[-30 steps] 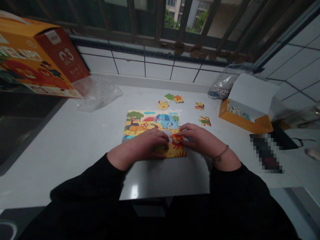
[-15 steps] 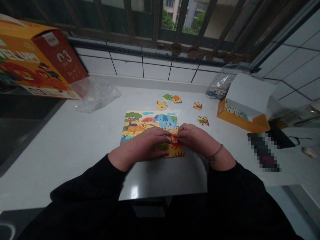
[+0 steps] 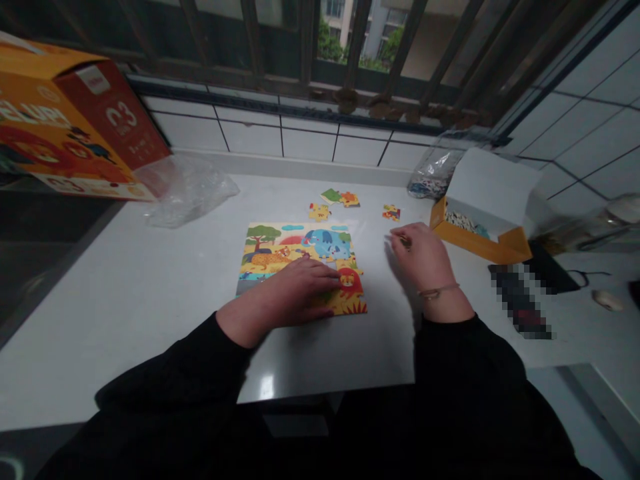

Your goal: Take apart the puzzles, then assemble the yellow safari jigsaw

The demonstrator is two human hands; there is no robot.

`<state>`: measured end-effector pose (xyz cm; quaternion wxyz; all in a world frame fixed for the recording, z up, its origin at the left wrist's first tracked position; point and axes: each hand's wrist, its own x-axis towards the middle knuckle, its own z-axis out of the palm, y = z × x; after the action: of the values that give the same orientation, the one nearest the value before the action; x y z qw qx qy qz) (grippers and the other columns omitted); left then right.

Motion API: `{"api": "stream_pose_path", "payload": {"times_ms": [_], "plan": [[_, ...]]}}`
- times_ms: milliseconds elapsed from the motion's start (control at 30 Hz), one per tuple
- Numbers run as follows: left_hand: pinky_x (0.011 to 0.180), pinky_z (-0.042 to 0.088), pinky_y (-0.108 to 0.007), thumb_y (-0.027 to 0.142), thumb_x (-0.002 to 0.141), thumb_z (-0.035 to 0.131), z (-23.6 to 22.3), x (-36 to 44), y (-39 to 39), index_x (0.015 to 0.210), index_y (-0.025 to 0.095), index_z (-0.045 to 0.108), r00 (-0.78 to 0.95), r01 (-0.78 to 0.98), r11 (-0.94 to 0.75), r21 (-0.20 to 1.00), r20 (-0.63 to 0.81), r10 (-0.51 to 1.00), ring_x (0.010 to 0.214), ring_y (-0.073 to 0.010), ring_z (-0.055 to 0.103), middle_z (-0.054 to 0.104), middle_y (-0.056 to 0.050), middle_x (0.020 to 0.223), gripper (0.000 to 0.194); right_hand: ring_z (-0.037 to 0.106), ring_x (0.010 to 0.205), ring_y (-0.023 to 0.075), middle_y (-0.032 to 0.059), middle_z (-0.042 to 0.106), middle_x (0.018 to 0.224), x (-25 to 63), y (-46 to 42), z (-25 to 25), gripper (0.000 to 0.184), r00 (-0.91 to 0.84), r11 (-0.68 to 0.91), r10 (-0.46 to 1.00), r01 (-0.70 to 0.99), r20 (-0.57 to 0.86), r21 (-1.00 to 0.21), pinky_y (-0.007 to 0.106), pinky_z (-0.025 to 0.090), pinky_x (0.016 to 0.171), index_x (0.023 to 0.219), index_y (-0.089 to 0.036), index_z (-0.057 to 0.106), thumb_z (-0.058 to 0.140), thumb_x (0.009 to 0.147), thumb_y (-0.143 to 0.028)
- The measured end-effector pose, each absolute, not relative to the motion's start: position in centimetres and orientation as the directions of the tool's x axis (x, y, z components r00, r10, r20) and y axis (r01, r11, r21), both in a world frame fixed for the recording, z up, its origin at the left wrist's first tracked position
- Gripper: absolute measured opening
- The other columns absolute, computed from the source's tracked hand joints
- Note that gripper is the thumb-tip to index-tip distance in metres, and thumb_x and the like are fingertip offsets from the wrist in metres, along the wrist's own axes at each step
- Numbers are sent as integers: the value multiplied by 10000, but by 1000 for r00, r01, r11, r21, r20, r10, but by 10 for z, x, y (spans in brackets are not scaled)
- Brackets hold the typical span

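Observation:
An animal jigsaw puzzle (image 3: 265, 257) lies on the counter, showing a tree, a leopard, blue elephants and a lion. My left hand (image 3: 293, 287) rests flat over its lower middle, fingers stretched out, covering part of the picture. To the right of the puzzle, my right hand (image 3: 425, 257) is closed, fingertips pinched, around a small puzzle piece (image 3: 406, 244) that is mostly hidden beneath the fingers. Just behind that hand lies another loose piece (image 3: 391, 213). Beyond the puzzle's back edge are a yellow piece (image 3: 319, 213), a green piece (image 3: 331, 195) and an orange piece (image 3: 350, 199).
At the back left stands a large orange box (image 3: 75, 127) with a clear plastic bag (image 3: 193, 190) beside it. A small open box (image 3: 475, 233) with pieces inside and a filled plastic bag (image 3: 427, 180) are at the right. A blurred dark object (image 3: 523, 303) lies nearer.
My right hand has left the puzzle's right edge and moved right and back to the loose piece there. The lion part is now uncovered. My left hand stays on the puzzle.

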<state>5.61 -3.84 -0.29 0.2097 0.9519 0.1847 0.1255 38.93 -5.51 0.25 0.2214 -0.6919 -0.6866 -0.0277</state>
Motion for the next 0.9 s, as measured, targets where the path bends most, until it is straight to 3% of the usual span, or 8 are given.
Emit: {"api": "stream_pose_path", "payload": {"times_ms": [67,133,300,500,667,900], "plan": [[1225,493,-535,370,972,853,-2,55,-39,1434,266,747,903,292,-844,449,162,398,1417,-335,672,739,-116,1532,485,706,1241,384,246,774,1312,408,-51,-5,363,180,-115,934,969,309,-219,514,536,1124,1295,-90,789,650,1014,-273],[1233,489,-543,373,953,879,-1,54,-39,1443,263,746,904,301,-840,452,146,403,1426,-343,668,729,-120,1548,519,713,1245,379,235,777,1354,420,-48,-14,425,187,-146,957,971,220,-189,502,544,1116,1363,-101,763,661,993,-283],[1257,472,-535,351,915,918,5,51,-38,1438,267,754,901,332,-811,482,93,425,1437,-341,667,723,-113,1565,554,720,1246,360,200,798,1336,428,-41,-24,402,57,-16,979,979,197,-205,513,550,1131,1337,-144,793,669,975,-268],[1260,453,-505,348,925,910,8,44,-38,1458,303,745,889,360,-776,518,64,454,1450,-315,653,708,-88,1590,560,738,1048,360,184,796,1081,427,-44,-20,347,23,21,979,977,204,-213,510,602,978,1220,-163,860,742,989,-394],[1262,415,-487,355,919,912,9,37,-38,1456,323,736,870,409,-766,496,39,491,1468,-319,620,710,-59,1581,566,745,1141,353,170,805,1203,430,-51,-12,253,-84,132,979,956,187,-260,517,595,1038,1155,-193,859,782,957,-331],[1230,404,-494,374,913,917,7,31,-34,1433,331,735,853,436,-768,468,58,519,1433,-335,629,711,-61,1572,552,747,901,283,108,823,1074,423,-57,-3,312,-49,90,991,931,124,-353,440,599,847,1156,-210,830,867,887,-362]]}}
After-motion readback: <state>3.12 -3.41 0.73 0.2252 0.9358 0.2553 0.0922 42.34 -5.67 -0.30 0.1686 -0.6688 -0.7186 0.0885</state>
